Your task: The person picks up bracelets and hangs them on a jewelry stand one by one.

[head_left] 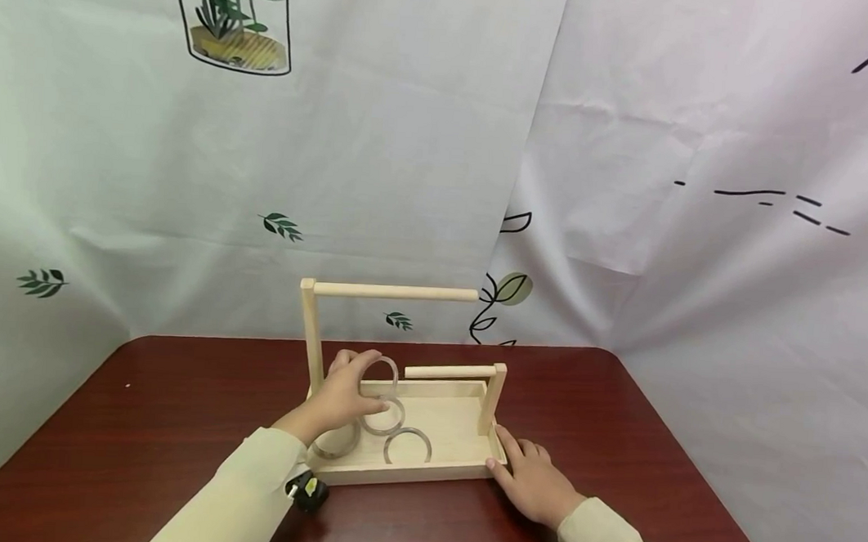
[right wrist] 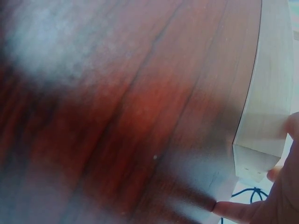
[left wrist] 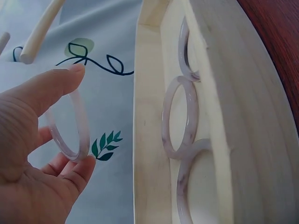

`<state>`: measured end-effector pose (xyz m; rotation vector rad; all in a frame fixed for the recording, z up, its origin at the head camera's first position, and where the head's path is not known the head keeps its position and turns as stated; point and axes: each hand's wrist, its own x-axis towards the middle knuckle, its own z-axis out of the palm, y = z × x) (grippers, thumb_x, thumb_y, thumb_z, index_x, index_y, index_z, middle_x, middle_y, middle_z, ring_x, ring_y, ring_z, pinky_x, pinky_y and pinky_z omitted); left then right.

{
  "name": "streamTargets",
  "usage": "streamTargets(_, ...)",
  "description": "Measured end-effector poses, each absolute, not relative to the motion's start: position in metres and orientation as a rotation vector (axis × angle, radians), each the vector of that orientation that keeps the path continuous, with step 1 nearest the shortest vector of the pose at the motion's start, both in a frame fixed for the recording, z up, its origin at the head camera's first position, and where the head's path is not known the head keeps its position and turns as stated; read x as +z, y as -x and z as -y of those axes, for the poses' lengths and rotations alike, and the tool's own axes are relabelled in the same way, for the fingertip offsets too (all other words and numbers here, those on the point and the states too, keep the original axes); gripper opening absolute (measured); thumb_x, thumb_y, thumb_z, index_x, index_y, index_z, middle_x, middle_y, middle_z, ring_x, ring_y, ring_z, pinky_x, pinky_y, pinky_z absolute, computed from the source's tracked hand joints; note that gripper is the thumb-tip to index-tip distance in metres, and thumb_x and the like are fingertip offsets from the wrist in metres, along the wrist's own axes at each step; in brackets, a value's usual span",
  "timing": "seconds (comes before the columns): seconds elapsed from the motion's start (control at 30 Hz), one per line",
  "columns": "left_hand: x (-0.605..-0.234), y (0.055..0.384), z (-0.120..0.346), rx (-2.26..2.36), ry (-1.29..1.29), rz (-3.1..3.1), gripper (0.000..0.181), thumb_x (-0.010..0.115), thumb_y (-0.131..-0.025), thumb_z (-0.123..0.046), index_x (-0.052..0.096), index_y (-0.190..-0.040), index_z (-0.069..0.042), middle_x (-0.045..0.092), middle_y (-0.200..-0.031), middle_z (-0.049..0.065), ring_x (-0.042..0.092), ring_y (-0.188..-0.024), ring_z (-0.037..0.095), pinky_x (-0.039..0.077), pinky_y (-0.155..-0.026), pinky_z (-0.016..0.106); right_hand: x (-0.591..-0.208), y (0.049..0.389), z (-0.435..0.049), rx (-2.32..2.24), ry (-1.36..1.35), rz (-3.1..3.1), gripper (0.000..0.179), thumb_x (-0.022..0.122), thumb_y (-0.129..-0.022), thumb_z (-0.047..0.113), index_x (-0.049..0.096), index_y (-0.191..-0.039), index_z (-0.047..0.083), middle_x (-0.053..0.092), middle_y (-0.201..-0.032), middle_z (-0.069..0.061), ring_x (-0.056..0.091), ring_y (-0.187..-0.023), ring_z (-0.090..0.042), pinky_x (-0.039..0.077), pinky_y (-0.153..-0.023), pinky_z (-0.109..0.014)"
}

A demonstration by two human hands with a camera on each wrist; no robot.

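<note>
The left hand (head_left: 342, 393) pinches a round bangle (left wrist: 83, 123) between thumb and fingertips, ring tipped up on edge with its opening toward the head camera, near the wooden tray's (head_left: 448, 427) far edge, left of the middle. The tray's long axis runs left to right, nearly parallel to the tabletop's (head_left: 630, 469) far edge, with three other bangles (left wrist: 192, 112) inside; the right hand (head_left: 533, 481), fingers loosely extended, touches its near right corner.

Makeshift booth: printed cloth backdrop (head_left: 410, 163), dark-red table (head_left: 176, 409).
</note>
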<state>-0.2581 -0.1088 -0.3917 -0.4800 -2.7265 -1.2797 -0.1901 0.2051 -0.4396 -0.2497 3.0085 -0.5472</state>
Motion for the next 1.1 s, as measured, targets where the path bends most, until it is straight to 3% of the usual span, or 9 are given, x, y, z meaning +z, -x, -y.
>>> streamTargets(0.2, -0.389, 0.254, 0.112, -1.348, 0.428, 2.691, 0.078, 0.085, -0.073, -0.013, 0.046, -0.140, -0.004, 0.039, -0.123, 0.023, 0.047, -0.094, 0.027, 0.044, -0.080, 0.038, -0.439, 0.190, -0.205, -0.545, 0.240, -3.003, 0.062, 0.047, -0.098, 0.049, 0.037, -0.149, 0.015, 0.049, -0.132, -0.024, 0.043, -0.125, -0.045, 0.044, -0.089, -0.059)
streamTargets(0.3, -0.388, 0.254, 0.113, -1.378, 0.427, 2.680, 0.077, 0.084, -0.074, -0.013, 0.045, -0.140, -0.004, 0.039, -0.123, 0.023, 0.046, -0.092, 0.025, 0.045, -0.075, 0.035, -0.439, 0.190, -0.205, -0.543, 0.241, -3.004, 0.063, 0.047, -0.098, 0.049, 0.037, -0.149, 0.015, 0.049, -0.131, -0.024, 0.043, -0.125, -0.045, 0.044, -0.089, -0.059)
streamTargets(0.53, -0.386, 0.252, 0.112, -1.569, 0.404, 2.628, 0.077, 0.083, -0.076, -0.013, 0.044, -0.142, -0.007, 0.040, -0.123, 0.021, 0.051, -0.104, 0.030, 0.051, -0.083, 0.036, -0.440, 0.189, -0.205, -0.548, 0.247, -3.014, 0.062, 0.047, -0.098, 0.049, 0.037, -0.149, 0.015, 0.049, -0.131, -0.024, 0.043, -0.124, -0.045, 0.044, -0.089, -0.059)
streamTargets(0.73, -0.385, 0.252, 0.108, -1.704, 0.376, 2.575, 0.075, 0.082, -0.077, -0.015, 0.044, -0.142, -0.009, 0.043, -0.123, 0.019, 0.050, -0.114, 0.033, 0.048, -0.092, 0.041, -0.440, 0.188, -0.205, -0.553, 0.251, -3.021, 0.062, 0.048, -0.098, 0.048, 0.038, -0.149, 0.015, 0.050, -0.130, -0.024, 0.044, -0.124, -0.045, 0.044, -0.089, -0.059)
streamTargets(1.1, -0.388, 0.251, 0.097, -1.896, 0.327, 2.457, 0.071, 0.080, -0.078, -0.014, 0.046, -0.141, -0.009, 0.047, -0.120, 0.017, 0.049, -0.113, 0.032, 0.045, -0.089, 0.039, -0.440, 0.188, -0.204, -0.545, 0.252, -3.026, 0.062, 0.047, -0.098, 0.049, 0.038, -0.149, 0.015, 0.050, -0.130, -0.024, 0.044, -0.124, -0.044, 0.044, -0.089, -0.058)
